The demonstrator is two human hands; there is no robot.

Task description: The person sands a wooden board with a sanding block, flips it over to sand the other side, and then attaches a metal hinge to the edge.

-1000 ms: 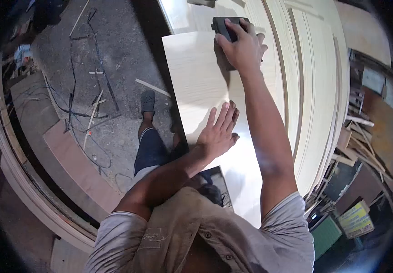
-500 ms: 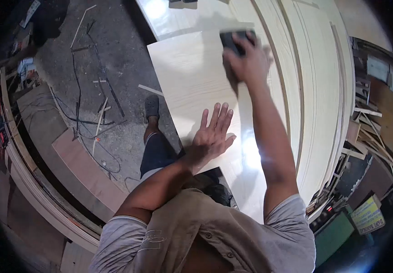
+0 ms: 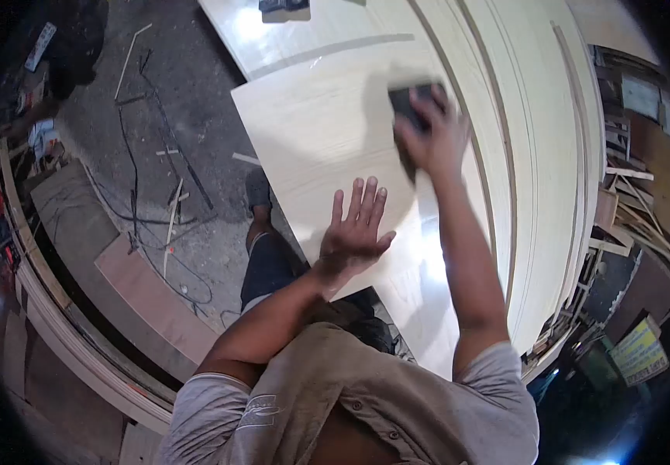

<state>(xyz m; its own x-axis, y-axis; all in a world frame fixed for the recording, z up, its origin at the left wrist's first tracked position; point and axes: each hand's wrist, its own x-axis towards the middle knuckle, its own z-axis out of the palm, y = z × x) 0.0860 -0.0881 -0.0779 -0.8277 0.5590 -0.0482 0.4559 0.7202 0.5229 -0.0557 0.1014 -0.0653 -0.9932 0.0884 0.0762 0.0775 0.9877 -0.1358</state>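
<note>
A pale wooden panel (image 3: 304, 147) lies in front of me on top of larger light boards. My right hand (image 3: 435, 132) is closed over a black sanding block (image 3: 406, 101), which rests on the panel toward its far right side. The underside of the block is hidden. Nearer my body, my left hand (image 3: 356, 229) lies flat on the panel with its fingers stretched out, holding nothing.
A dark object (image 3: 284, 6) sits at the far edge of the boards. Long strips (image 3: 466, 77) run along the right. Cables (image 3: 137, 178) and thin wood offcuts (image 3: 172, 213) litter the floor at left. Scrap wood (image 3: 645, 217) is piled at far right.
My right hand has drawn the sanding block back across the panel toward me. My left hand stays flat in nearly the same place. The view has shifted slightly.
</note>
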